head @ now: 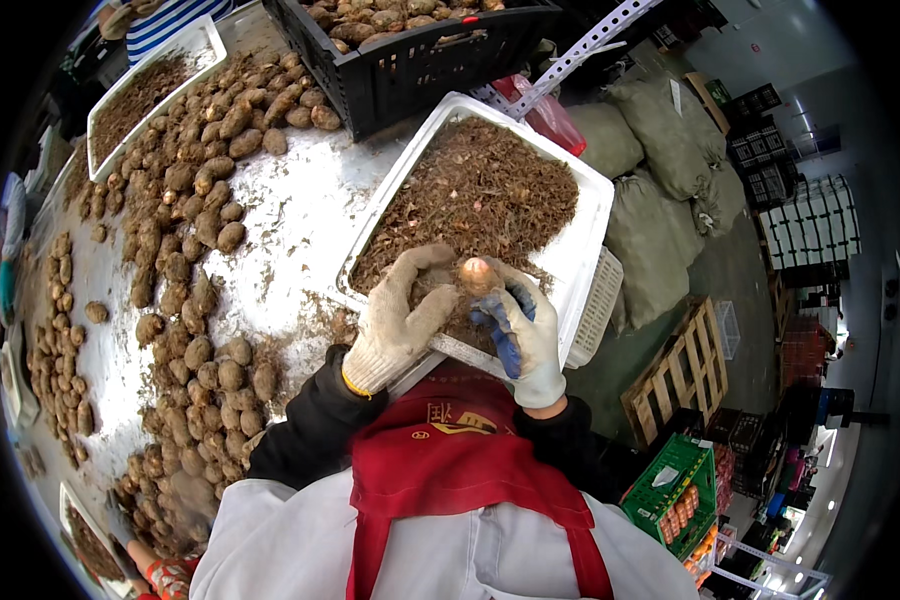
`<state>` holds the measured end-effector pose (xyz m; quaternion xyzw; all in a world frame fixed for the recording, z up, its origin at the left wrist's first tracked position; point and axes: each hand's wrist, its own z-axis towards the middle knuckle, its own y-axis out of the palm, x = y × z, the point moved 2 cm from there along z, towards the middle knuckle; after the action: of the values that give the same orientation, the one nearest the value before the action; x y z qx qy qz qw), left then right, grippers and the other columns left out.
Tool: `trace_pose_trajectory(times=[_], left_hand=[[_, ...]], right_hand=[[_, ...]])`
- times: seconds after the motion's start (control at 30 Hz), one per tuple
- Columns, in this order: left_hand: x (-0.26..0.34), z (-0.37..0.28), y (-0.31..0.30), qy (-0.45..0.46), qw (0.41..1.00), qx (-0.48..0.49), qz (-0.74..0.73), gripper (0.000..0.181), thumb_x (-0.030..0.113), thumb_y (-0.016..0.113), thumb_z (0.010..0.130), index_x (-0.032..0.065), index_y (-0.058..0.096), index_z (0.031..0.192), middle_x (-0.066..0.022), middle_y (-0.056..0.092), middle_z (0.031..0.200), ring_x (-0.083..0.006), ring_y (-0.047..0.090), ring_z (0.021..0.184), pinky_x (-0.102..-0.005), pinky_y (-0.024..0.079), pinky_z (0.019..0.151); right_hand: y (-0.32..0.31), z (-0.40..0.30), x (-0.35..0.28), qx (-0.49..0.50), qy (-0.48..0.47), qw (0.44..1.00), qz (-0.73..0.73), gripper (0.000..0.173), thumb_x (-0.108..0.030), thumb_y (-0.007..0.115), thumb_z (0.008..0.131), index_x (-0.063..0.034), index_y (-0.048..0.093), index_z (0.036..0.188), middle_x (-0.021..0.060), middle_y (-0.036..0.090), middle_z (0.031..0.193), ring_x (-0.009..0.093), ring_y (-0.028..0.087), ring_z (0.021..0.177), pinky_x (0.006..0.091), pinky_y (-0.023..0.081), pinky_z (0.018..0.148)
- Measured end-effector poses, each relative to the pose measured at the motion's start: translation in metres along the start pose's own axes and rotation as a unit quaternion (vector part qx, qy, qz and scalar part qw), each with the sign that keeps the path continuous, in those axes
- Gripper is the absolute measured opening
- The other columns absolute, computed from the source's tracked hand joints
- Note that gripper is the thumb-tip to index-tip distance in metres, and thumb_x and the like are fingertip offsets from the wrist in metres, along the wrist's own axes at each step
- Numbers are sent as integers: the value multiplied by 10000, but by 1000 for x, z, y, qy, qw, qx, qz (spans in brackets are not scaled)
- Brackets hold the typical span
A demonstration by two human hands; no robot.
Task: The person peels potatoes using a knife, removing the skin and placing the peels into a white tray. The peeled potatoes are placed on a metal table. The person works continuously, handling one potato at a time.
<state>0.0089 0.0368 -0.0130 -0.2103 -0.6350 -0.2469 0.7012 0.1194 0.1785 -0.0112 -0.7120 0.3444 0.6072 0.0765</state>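
Observation:
My left hand (409, 311), in a knitted cotton glove, is over the near edge of a white foam tray (596, 217), its thumb and fingers apart with nothing clearly between them. Beside it, my right hand (521, 322), in a white and blue glove, grips a small brown taro corm (478, 276) with a pale pinkish end. Brown fibrous peelings (487, 187) fill much of the tray. To the left, many unpeeled taro corms (232, 375) lie heaped on the metal table (292, 232).
A black plastic crate (420, 71) of corms stands beyond the tray. Large woven sacks (649, 232), a wooden pallet (679, 371) and a green crate (671, 480) are at the right. Another person's gloved hand (120, 521) is at the lower left, near another tray (82, 517).

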Motion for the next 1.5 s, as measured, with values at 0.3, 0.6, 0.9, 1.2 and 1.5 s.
trace_pose_trajectory(times=[0.3,0.6,0.9,1.2,1.5], left_hand=[[-1,18,-8,104,974,-24,202,158,58,711,863,26,679,1014,-142,638,1009,-319,666,878,-388,538,754],[-22,5,-11,-17,996,-9,90,267,44,608,939,-12,647,1197,-108,686,1098,-205,669,927,-339,537,808],[-6,15,-6,6,991,25,128,203,48,645,923,-12,678,1115,-101,681,1023,-177,657,869,-308,530,780],[-24,11,4,-169,967,-7,-190,299,171,562,1019,-24,580,1245,-84,663,936,-127,632,749,-283,524,671],[-29,12,-8,-188,904,-51,-381,479,387,555,1065,-37,566,1288,-40,680,989,-83,639,735,-200,536,624]], right_hand=[[8,7,7,21,60,997,46,406,-217,654,1029,17,589,1354,74,679,1148,153,673,986,298,574,809],[-5,21,10,-13,71,993,90,519,-332,693,1003,30,570,1355,67,689,1094,163,674,887,293,557,759],[1,19,13,-6,56,998,-1,389,-241,630,1043,28,600,1323,70,693,1093,137,673,867,265,543,762],[6,21,-8,-22,-98,975,-199,410,-92,672,981,60,595,1354,121,675,1233,176,662,1082,304,535,940],[14,23,-23,-27,-111,978,-174,356,-38,606,1005,34,612,1353,105,665,1267,138,646,1021,277,524,925]])
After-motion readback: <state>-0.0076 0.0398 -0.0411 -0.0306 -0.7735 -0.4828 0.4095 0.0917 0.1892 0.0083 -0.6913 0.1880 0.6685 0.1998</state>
